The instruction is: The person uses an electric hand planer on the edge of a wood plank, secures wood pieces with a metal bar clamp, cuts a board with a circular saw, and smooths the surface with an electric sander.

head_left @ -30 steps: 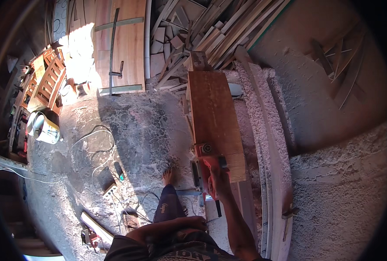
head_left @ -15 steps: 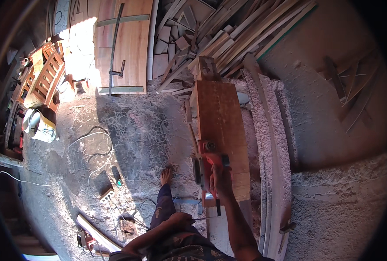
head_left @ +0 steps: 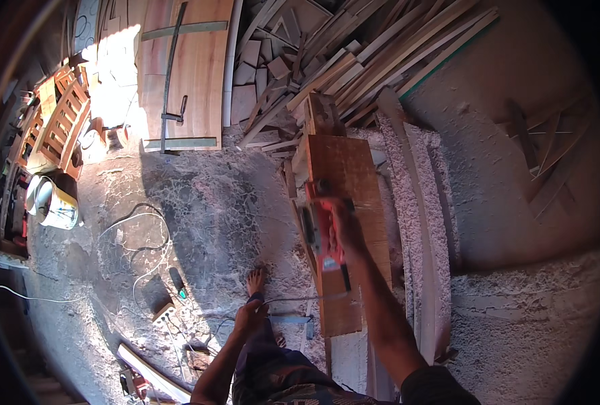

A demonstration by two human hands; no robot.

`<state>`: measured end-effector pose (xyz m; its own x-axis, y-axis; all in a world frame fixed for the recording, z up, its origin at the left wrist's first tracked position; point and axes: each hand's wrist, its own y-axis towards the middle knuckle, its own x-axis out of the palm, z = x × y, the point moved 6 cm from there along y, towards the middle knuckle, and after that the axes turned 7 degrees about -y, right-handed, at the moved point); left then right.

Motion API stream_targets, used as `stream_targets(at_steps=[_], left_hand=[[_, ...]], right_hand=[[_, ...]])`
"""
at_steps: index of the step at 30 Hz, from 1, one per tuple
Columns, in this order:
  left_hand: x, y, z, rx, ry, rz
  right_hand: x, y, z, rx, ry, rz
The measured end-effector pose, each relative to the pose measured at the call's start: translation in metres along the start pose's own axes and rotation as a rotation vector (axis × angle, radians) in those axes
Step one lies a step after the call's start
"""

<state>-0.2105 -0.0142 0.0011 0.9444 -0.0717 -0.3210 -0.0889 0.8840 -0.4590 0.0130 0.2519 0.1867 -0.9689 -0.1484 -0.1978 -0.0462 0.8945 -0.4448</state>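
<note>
My right hand (head_left: 344,233) is closed round the handle of a red electric hand planer (head_left: 324,236). The planer lies on the upper face of a thick reddish-brown wooden board (head_left: 348,162), toward its left edge. From the back of the tool a grey power cord (head_left: 307,298) runs left to my left hand (head_left: 249,318). That hand is closed on the cord, held off to the left of the board above my leg. The planer's sole and the wood under it are hidden.
Long pale beams covered in shavings (head_left: 416,236) lie right of the board. Scrap wood (head_left: 273,67) is heaped beyond it. A clamped panel (head_left: 199,81) lies far left, near a white bucket (head_left: 58,208). Cables and a power strip (head_left: 165,313) lie on the littered floor.
The planer, in my right hand, has moved forward along the board, away from me. My left hand has shifted forward and left from near my waist, drawing the cord out straighter.
</note>
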Motion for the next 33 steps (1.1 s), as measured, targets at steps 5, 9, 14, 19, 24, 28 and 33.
stream_targets(at_steps=[5, 9, 14, 19, 24, 28, 33], left_hand=[[0.011, -0.050, 0.017, 0.179, 0.050, -0.233], [0.059, -0.066, -0.036, 0.284, 0.129, -0.381], [0.036, -0.051, 0.031, 0.058, 0.084, -0.253], [0.021, 0.003, 0.063, 0.084, -0.064, -0.016], [-0.017, 0.018, 0.045, 0.046, -0.059, 0.155], [-0.015, -0.017, 0.024, 0.120, 0.032, 0.039], [0.030, -0.080, 0.038, 0.364, 0.093, -0.347]], right_hand=[[-0.025, -0.184, 0.108, 0.108, -0.105, 0.019], [-0.018, -0.180, 0.108, 0.093, -0.067, 0.021], [0.002, -0.023, 0.016, -0.076, -0.024, 0.032], [-0.001, 0.110, -0.064, -0.034, -0.007, 0.088], [-0.004, 0.070, -0.031, -0.013, 0.004, 0.013], [-0.012, -0.060, 0.046, 0.059, -0.013, -0.022], [-0.032, -0.262, 0.138, 0.108, -0.090, 0.000]])
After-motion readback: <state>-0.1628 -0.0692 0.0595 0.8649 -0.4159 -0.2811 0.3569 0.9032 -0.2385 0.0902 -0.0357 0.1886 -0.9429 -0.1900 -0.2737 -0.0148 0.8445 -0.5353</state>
